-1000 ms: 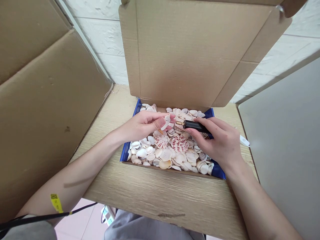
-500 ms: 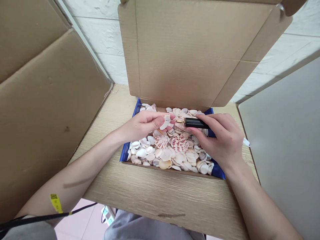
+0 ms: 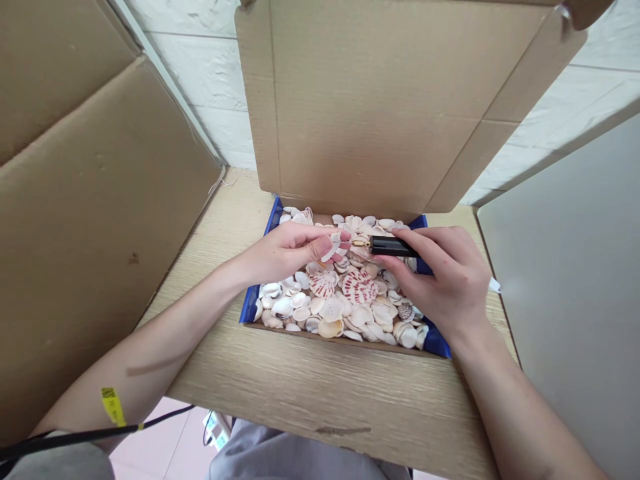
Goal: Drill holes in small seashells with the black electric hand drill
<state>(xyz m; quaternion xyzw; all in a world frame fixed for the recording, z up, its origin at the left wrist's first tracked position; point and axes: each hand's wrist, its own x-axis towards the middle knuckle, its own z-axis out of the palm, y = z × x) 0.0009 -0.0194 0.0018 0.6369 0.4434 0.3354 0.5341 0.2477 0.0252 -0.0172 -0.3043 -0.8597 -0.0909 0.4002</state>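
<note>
Between thumb and fingers, my left hand (image 3: 293, 250) pinches a white ridged seashell (image 3: 332, 248) above the open box. My right hand (image 3: 445, 273) is closed around a small black handheld drill (image 3: 393, 246) with a brass chuck (image 3: 361, 244). Its thin bit points left and reaches the shell; whether it has gone through cannot be made out. Beneath both hands, the cardboard box with blue sides (image 3: 249, 307) is filled with loose shells. Among them lie two red-and-white scallop shells (image 3: 360, 287) and a dark-patterned shell (image 3: 405, 312).
The raised box lid (image 3: 380, 100) stands behind, against a white wall (image 3: 195, 73). A large cardboard panel (image 3: 100, 220) closes off the left, a grey panel (image 3: 575, 287) the right. A black cable (image 3: 75, 437) with a yellow tag crosses the lower left. Below the wooden table (image 3: 310, 387) is a power strip (image 3: 217, 430).
The shell in my left hand has tilted a little, turning more edge-on toward the drill bit. My right hand and the drill have hardly moved.
</note>
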